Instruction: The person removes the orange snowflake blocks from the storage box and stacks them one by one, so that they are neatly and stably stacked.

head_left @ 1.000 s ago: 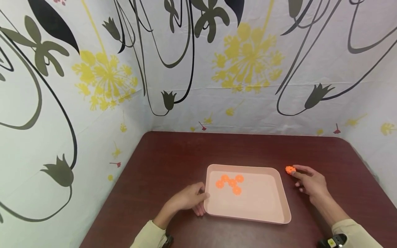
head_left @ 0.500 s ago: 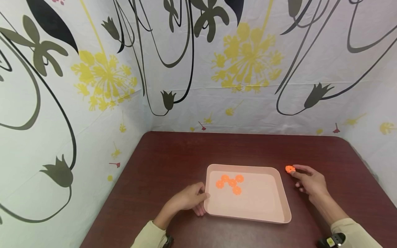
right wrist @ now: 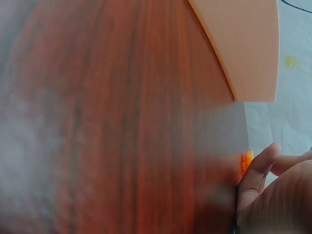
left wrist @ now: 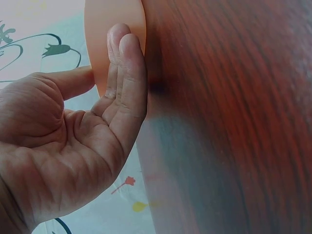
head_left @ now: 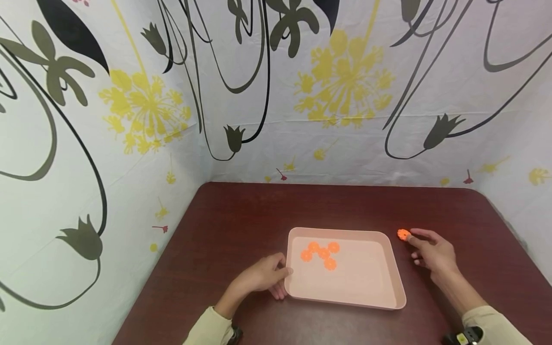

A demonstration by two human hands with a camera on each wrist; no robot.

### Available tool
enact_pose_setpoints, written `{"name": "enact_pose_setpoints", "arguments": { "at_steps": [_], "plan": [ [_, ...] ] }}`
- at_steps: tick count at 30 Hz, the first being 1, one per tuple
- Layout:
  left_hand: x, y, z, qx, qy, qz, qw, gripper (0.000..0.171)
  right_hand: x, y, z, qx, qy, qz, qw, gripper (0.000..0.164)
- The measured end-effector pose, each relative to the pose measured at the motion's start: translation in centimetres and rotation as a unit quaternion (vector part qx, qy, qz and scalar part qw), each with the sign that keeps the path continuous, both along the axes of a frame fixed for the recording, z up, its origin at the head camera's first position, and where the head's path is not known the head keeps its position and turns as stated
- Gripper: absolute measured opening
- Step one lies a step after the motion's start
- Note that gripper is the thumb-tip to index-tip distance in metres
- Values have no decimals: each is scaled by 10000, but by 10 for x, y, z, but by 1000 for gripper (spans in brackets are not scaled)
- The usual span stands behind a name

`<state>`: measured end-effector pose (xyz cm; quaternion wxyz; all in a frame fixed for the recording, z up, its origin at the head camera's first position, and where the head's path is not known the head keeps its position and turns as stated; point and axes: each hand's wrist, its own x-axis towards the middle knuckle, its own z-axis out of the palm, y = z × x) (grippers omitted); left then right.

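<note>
A shallow peach-coloured tray (head_left: 353, 278) lies on the dark red-brown table. At its left end my left hand (head_left: 261, 275) holds the wall, the thumb on the rim and the other fingers along the outside, as the left wrist view of the tray (left wrist: 100, 34) also shows. Several small orange scalloped discs (head_left: 323, 253) lie grouped in the tray's left half. Beyond the tray's right side, my right hand (head_left: 435, 254) pinches another orange scalloped disc (head_left: 403, 234) between thumb and forefinger. In the right wrist view, that disc (right wrist: 247, 160) is partly hidden by a finger.
The wooden table (head_left: 250, 211) extends around the tray on all sides. A white cloth (head_left: 267, 143) printed with flowers hangs behind and beside it. Dark devices are strapped at both wrists, and the right one (head_left: 467, 335) has a yellow-green patch.
</note>
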<state>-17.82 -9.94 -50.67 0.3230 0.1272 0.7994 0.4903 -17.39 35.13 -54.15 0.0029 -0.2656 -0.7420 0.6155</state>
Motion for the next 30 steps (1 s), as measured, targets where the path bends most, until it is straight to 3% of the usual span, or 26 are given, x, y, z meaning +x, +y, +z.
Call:
{"name": "enact_pose_setpoints", "arguments": {
  "at_steps": [6,13,20,25,30],
  "plan": [
    [0,0,1,-39,17,-11,10000,16,4,-13,8,-314,405,-125,9986,30],
    [0,0,3,0,26,-58,10000,16,6,-36,21,-1101,1214,-354,9858,33],
    [0,0,2,2,23,-52,10000,15,11,-68,35,-1013,1288,-658,9843,39],
    [1,1,2,18,6,-27,10000,15,17,-85,36,-1069,1526,-371,9818,42],
    [1,1,2,42,-8,10,10000,16,23,-100,36,-651,1228,481,9891,44]
  ]
}}
